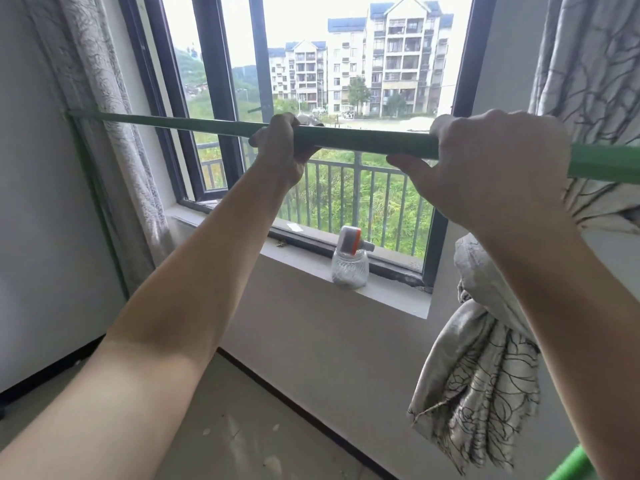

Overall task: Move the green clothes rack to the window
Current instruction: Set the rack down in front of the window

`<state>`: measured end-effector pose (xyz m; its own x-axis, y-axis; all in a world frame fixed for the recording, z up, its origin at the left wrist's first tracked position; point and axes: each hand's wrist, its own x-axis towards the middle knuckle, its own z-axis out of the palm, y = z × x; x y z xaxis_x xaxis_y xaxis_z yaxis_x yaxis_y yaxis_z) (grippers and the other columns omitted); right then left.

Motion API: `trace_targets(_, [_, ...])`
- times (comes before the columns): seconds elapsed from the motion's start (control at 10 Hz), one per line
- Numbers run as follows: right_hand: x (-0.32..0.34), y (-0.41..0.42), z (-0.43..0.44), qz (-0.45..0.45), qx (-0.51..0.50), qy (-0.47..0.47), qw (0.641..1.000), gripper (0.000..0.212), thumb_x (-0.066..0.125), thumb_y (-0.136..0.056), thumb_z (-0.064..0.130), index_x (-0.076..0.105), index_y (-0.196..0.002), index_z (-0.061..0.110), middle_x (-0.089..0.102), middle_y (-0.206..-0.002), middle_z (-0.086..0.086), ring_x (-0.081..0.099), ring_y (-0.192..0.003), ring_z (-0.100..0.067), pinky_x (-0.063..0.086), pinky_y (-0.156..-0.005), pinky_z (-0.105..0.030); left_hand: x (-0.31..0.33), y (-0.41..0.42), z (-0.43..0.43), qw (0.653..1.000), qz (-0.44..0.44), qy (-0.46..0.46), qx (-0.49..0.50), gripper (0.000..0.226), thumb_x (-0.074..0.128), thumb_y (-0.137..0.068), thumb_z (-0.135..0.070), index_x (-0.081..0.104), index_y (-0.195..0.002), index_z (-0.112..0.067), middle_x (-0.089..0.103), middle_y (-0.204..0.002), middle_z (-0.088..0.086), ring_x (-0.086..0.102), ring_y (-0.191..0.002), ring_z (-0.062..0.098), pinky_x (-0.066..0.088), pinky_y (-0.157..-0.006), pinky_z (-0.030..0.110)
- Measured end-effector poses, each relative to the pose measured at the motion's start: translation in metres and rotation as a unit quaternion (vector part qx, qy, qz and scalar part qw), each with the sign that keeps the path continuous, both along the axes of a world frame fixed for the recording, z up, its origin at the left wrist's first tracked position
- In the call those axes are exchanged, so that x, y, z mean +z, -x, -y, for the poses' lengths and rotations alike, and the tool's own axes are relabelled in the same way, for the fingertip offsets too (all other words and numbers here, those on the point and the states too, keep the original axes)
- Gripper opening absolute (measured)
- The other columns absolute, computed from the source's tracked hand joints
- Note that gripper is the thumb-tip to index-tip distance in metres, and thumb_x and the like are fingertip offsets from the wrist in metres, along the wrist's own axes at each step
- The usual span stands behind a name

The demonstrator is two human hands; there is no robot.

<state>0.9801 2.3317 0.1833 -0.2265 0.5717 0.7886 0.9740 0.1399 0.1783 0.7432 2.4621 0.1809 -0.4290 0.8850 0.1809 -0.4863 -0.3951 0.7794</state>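
The window fills the far wall, dark-framed, with a railing and apartment blocks beyond it. Patterned curtains hang at either side, and the right one is knotted into a bundle low beside the right forearm. Below the glass runs a pale sill, then a plain wall down to a dusty floor.

The green clothes rack is already up against the window. Its top bar runs level, left to right across the glass at about chest height, with its long axis parallel to the window. Its left upright stands by the left curtain, and a green piece of it shows at the bottom right corner.

Both hands are wrapped around that bar from above, fingers curled over and thumbs beneath. The left hand is near the bar's middle, farther from the camera, and the right hand is closer, toward the right end. The bar lies straight ahead of the person, between them and the glass.

A small clear jar with an orange and white cap stands on the sill below the bar, apart from it. The move looks nearly done; any last nudge would likely be straight forward, keeping the bar parallel to the window and clear of the curtains.
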Motion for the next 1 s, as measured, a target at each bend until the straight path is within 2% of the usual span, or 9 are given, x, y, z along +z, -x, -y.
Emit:
trace_targets(0.1, [-0.004, 0.000, 0.003, -0.014, 0.019, -0.008, 1.000, 0.070, 0.039, -0.088, 0.076, 0.063, -0.078, 0.012, 0.047, -0.050, -0.007, 0.054, -0.047, -0.030, 0.054, -0.063, -0.047, -0.004, 0.006, 0.008, 1.000, -0.006, -0.011, 0.003, 0.058, 0.054, -0.086, 0.005, 0.028, -0.137, 0.005, 0.051, -0.096, 0.021, 0.068, -0.080, 0.035, 0.063, -0.066, 0.044])
trace_targets(0.2, [-0.006, 0.005, 0.007, -0.011, 0.025, -0.017, 0.999, 0.067, 0.040, -0.091, 0.074, 0.060, -0.079, 0.010, 0.044, -0.051, -0.006, 0.051, -0.047, -0.026, 0.050, -0.063, -0.042, -0.005, 0.011, 0.009, 0.999, 0.012, -0.035, -0.009, 0.034, 0.051, -0.090, 0.006, 0.038, -0.122, 0.007, 0.051, -0.083, 0.017, 0.066, -0.070, 0.030, 0.062, -0.060, 0.037])
trace_targets(0.3, [-0.006, 0.014, 0.014, 0.004, 0.001, -0.046, 0.999, 0.061, 0.042, -0.093, 0.070, 0.047, -0.073, 0.013, 0.036, -0.052, -0.002, 0.033, -0.044, -0.017, 0.031, -0.056, -0.033, -0.007, 0.014, 0.014, 0.999, 0.013, -0.043, -0.016, 0.009, 0.048, -0.091, 0.006, 0.042, -0.096, 0.002, 0.050, -0.075, 0.013, 0.065, -0.069, 0.028, 0.061, -0.056, 0.035])
trace_targets(0.4, [-0.006, 0.020, 0.022, 0.028, 0.002, -0.044, 0.999, 0.056, 0.042, -0.095, 0.066, 0.043, -0.074, 0.014, 0.031, -0.052, 0.000, 0.025, -0.043, -0.015, 0.025, -0.055, -0.032, -0.009, 0.019, 0.015, 0.999, 0.009, -0.053, -0.004, 0.011, 0.051, -0.091, 0.004, 0.047, -0.082, -0.001, 0.054, -0.069, 0.011, 0.068, -0.071, 0.030, 0.061, -0.058, 0.037])
trace_targets(0.5, [-0.009, 0.008, 0.030, 0.018, 0.021, -0.056, 0.998, 0.053, 0.039, -0.099, 0.058, 0.061, -0.088, 0.011, 0.041, -0.061, -0.002, 0.037, -0.050, -0.018, 0.032, -0.064, -0.035, -0.013, 0.020, 0.019, 0.997, 0.014, -0.077, -0.003, 0.006, 0.053, -0.091, 0.001, 0.048, -0.089, -0.001, 0.057, -0.070, 0.013, 0.072, -0.071, 0.030, 0.062, -0.063, 0.040])
trace_targets(0.6, [-0.017, -0.022, 0.050, -0.022, 0.003, -0.078, 0.997, 0.061, 0.033, -0.101, 0.058, 0.068, -0.104, 0.008, 0.053, -0.071, -0.010, 0.047, -0.059, -0.024, 0.037, -0.070, -0.039, -0.018, 0.023, 0.017, 0.996, 0.029, -0.089, 0.008, 0.022, 0.055, -0.090, -0.004, 0.043, -0.109, -0.001, 0.058, -0.080, 0.016, 0.074, -0.077, 0.030, 0.062, -0.064, 0.040])
trace_targets(0.8, [-0.026, -0.048, 0.061, 0.008, -0.007, -0.071, 0.997, 0.058, 0.032, -0.105, 0.051, 0.061, -0.133, 0.009, 0.074, -0.108, -0.019, 0.068, -0.095, -0.037, 0.040, -0.089, -0.047, -0.022, 0.016, 0.018, 0.997, -0.007, -0.068, 0.045, 0.045, 0.057, -0.097, -0.017, 0.035, -0.132, 0.001, 0.063, -0.092, 0.020, 0.076, -0.077, 0.029, 0.064, -0.065, 0.041])
trace_targets(0.9, [-0.027, -0.055, 0.069, -0.043, 0.126, -0.030, 0.991, 0.047, 0.042, -0.104, 0.045, 0.062, -0.135, 0.016, 0.069, -0.129, -0.008, 0.065, -0.114, -0.031, 0.042, -0.102, -0.049, -0.024, 0.015, 0.023, 0.998, -0.023, -0.049, 0.045, 0.048, 0.056, -0.099, -0.022, 0.033, -0.134, 0.002, 0.066, -0.097, 0.020, 0.076, -0.079, 0.029, 0.063, -0.063, 0.036])
trace_targets(1.0, [-0.016, -0.076, 0.110, -0.201, 0.273, -0.030, 0.940, 0.034, 0.055, -0.101, 0.040, 0.064, -0.130, 0.024, 0.067, -0.127, 0.001, 0.065, -0.114, -0.023, 0.049, -0.101, -0.046, -0.021, 0.016, 0.033, 0.995, -0.082, -0.019, 0.051, 0.054, 0.053, -0.101, -0.037, 0.038, -0.135, 0.002, 0.068, -0.105, 0.020, 0.077, -0.077, 0.026, 0.062, -0.056, 0.031])
